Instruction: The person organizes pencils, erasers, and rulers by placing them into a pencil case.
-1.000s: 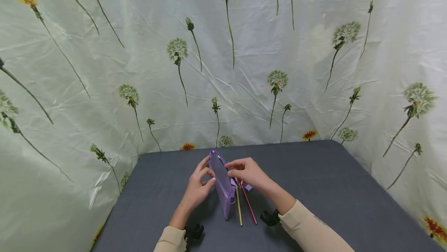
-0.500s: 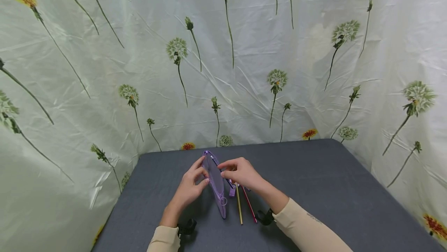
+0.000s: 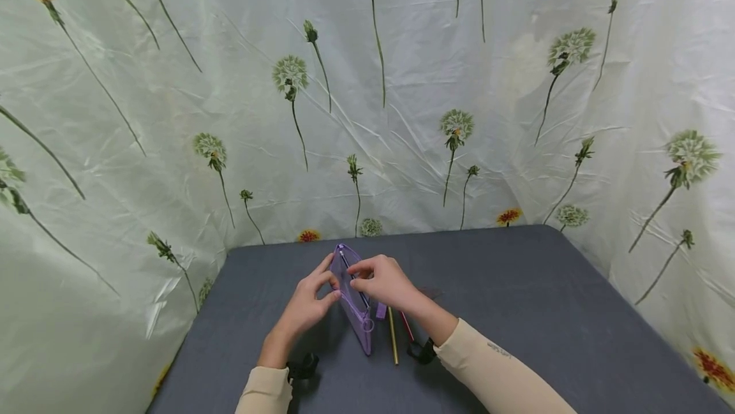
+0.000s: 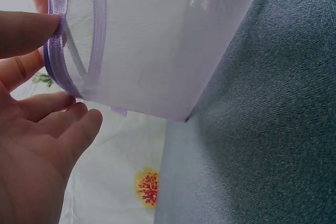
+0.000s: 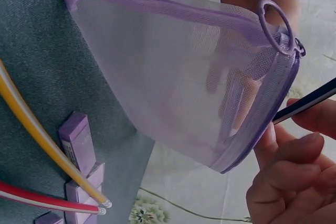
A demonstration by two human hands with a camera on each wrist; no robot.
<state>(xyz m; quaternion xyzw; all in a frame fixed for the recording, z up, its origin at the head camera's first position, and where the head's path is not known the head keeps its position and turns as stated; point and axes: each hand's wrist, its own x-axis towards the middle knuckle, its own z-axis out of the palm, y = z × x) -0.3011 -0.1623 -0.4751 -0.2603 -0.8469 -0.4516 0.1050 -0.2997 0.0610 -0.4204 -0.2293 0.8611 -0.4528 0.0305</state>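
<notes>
A see-through purple mesh zip pouch (image 3: 358, 326) stands on edge on the table, its zip side open. My left hand (image 3: 309, 304) pinches the zip edge between thumb and fingers, as the left wrist view shows on the pouch (image 4: 142, 40). Over the opening, my right hand (image 3: 386, 283) pinches a dark pencil (image 5: 311, 99). One end of that pencil lies at the zip edge; in the head view it slants along the mouth. A purple ring (image 5: 275, 27) hangs from the zip pull.
Right of the pouch lie a yellow pencil (image 3: 393, 337) and a red pencil (image 3: 406, 326), the latter partly behind the right wrist. Small purple blocks (image 5: 79, 142) lie by their far ends. A flowered curtain (image 3: 402, 165) hangs behind the dark table (image 3: 488, 286).
Both hands and the pouch have shifted left. The dark pencil has come in over the pouch's mouth, and the right forearm now covers part of the red pencil.
</notes>
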